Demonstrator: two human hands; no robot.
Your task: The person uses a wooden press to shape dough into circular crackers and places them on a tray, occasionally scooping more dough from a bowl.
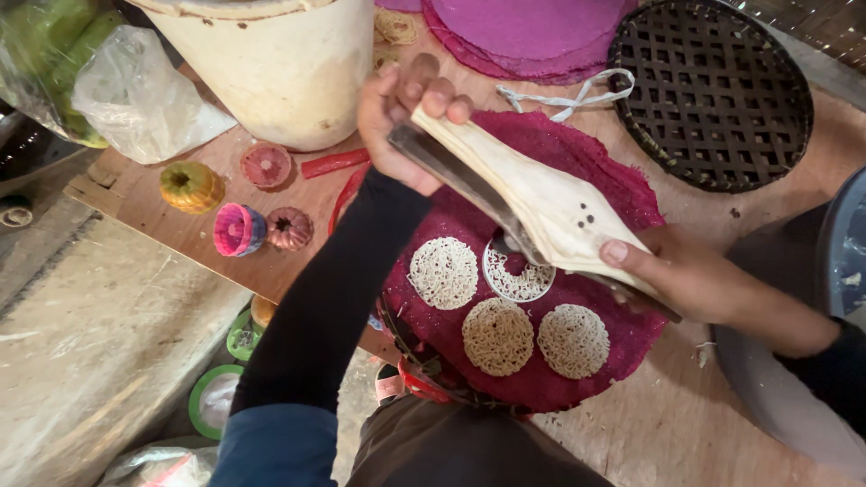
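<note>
Both my hands hold a long cream wooden press (541,203) with a dark metal edge, tilted over a round mat covered in magenta cloth (613,194). My left hand (406,113) grips its far end. My right hand (686,280) grips the near end. Several pale round noodle nests lie on the cloth under the press: one (443,272) at the left, one (497,336) in front, one (573,341) to the right. A whiter nest (521,283) lies partly hidden beneath the press.
A large white bucket (271,63) stands at the back. A dark woven tray (713,90) and a stack of magenta rounds (532,32) lie at the back right. Small coloured moulds (239,229) and a plastic bag (135,90) are at the left.
</note>
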